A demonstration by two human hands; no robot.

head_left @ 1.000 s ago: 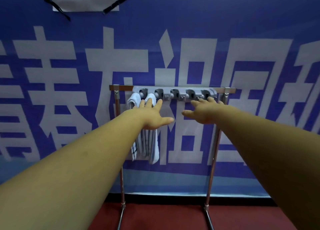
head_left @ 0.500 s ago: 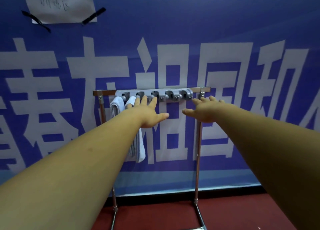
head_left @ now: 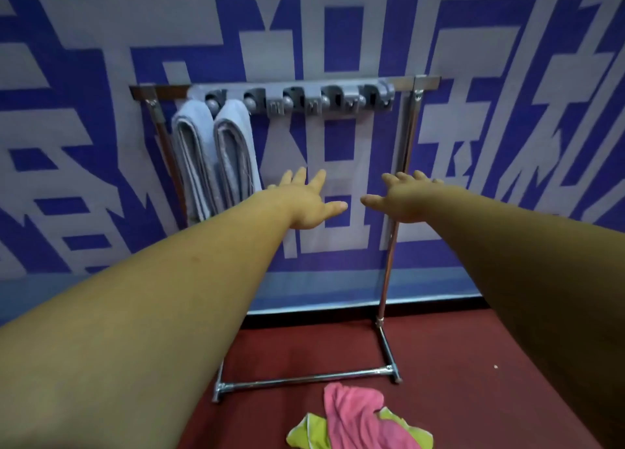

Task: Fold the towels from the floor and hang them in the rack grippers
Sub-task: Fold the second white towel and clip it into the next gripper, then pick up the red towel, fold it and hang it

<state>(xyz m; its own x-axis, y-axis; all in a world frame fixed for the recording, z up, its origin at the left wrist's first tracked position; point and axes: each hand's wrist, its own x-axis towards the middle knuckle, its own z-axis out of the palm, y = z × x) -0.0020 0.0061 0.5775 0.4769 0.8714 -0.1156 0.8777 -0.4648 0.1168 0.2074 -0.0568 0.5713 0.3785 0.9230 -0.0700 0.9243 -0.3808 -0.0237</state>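
Up at ten o'clock, two folded towels (head_left: 192,158) hang clipped in the rack grippers (head_left: 304,101), with three slots beside them free. The left hand (head_left: 304,201) has dropped below the bar, fingers spread wide, holding nothing. The view has tipped down, and at six o'clock a pink towel (head_left: 355,418) lies crumpled over a green towel (head_left: 309,431) on the floor (head_left: 473,364). The right hand (head_left: 406,198) is down too, splayed and empty. A pickup looks next.

Two folded grey towels (head_left: 216,158) hang in the rack grippers (head_left: 291,98) above the left hand (head_left: 304,205); a crumpled pink towel (head_left: 355,418) overlaps a green towel (head_left: 309,431) below it.
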